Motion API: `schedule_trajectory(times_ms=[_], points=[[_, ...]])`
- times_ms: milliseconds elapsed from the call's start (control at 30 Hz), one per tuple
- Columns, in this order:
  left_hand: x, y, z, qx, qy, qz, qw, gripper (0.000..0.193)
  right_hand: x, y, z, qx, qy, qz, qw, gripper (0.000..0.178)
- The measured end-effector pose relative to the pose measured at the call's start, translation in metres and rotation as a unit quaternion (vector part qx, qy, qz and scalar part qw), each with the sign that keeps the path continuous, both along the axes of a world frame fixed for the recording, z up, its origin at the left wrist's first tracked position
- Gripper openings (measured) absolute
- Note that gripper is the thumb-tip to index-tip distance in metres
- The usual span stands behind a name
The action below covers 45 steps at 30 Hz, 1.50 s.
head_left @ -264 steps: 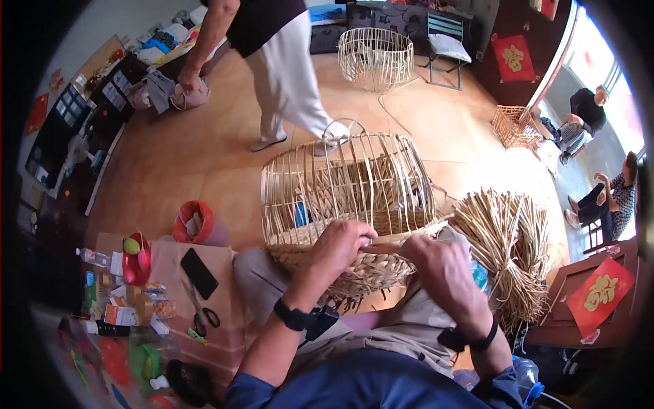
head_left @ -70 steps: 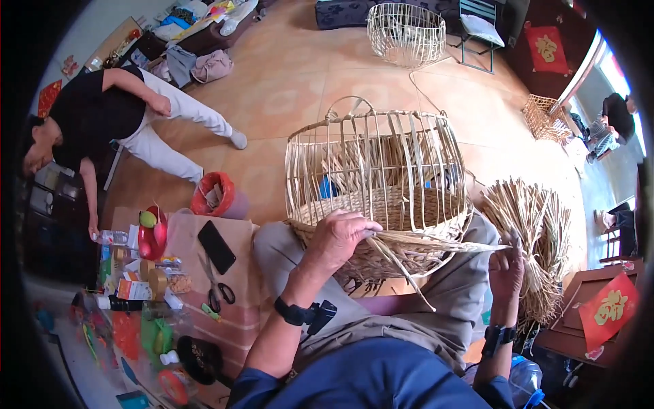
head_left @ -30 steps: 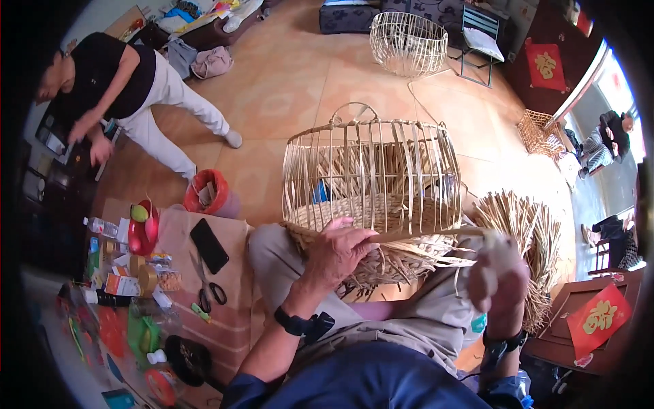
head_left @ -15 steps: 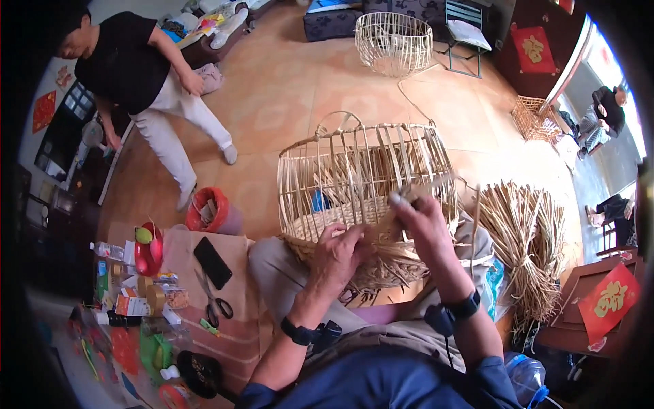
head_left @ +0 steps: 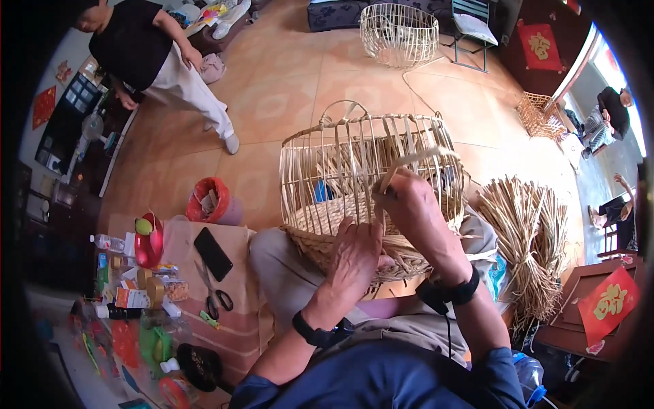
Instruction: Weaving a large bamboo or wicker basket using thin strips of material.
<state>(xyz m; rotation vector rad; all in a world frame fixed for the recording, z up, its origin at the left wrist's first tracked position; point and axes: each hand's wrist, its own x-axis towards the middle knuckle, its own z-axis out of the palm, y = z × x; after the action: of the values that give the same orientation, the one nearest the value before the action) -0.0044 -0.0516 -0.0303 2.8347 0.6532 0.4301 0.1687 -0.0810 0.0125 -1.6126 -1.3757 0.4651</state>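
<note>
A half-woven basket [head_left: 320, 232] rests across my lap, with upright stakes and a braided straw band along its near side. My left hand [head_left: 355, 253] is closed on this near band, its fingertips against the weave. Just right of it, my right hand [head_left: 411, 198] pinches a flat straw strand [head_left: 429, 154], whose loose part arcs above the knuckles. Both hands are close together, and they cover the spot where the strand meets the basket. Something blue [head_left: 323, 191] shows inside through the stakes.
At my right lies a bundle of dry straw [head_left: 521, 238]. To the left, a mat holds scissors [head_left: 216, 296] and a black phone [head_left: 213, 253], beside a red-lined bin [head_left: 210, 201]. A second basket frame [head_left: 398, 37] stands farther off. Another person [head_left: 146, 61] stands at far left.
My right hand has turned over and drawn the strand up and around. The left hand has shifted right onto the basket's band. The person at left has moved farther back.
</note>
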Motion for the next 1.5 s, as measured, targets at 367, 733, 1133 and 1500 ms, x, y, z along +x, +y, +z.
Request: schedule_trajectory(times_ms=[367,733,1133,1500], points=[[0.003,0.015,-0.006,-0.148,-0.078,-0.058,0.984,0.040,0.000,-0.012,-0.029,0.057,-0.149,0.043,0.986,0.041],[-0.009,0.028,-0.032,-0.159,-0.046,-0.014,0.986,0.068,0.030,-0.095,-0.056,-0.032,0.594,-0.007,0.804,0.024],[-0.002,0.022,0.035,-0.039,-0.112,-0.043,0.992,0.025,0.017,-0.107,-0.048,-0.150,0.418,-0.013,0.896,0.029],[0.001,0.021,0.014,-0.185,-0.144,-0.029,0.972,0.026,0.091,-0.188,-0.105,0.270,0.709,-0.095,0.644,0.024]])
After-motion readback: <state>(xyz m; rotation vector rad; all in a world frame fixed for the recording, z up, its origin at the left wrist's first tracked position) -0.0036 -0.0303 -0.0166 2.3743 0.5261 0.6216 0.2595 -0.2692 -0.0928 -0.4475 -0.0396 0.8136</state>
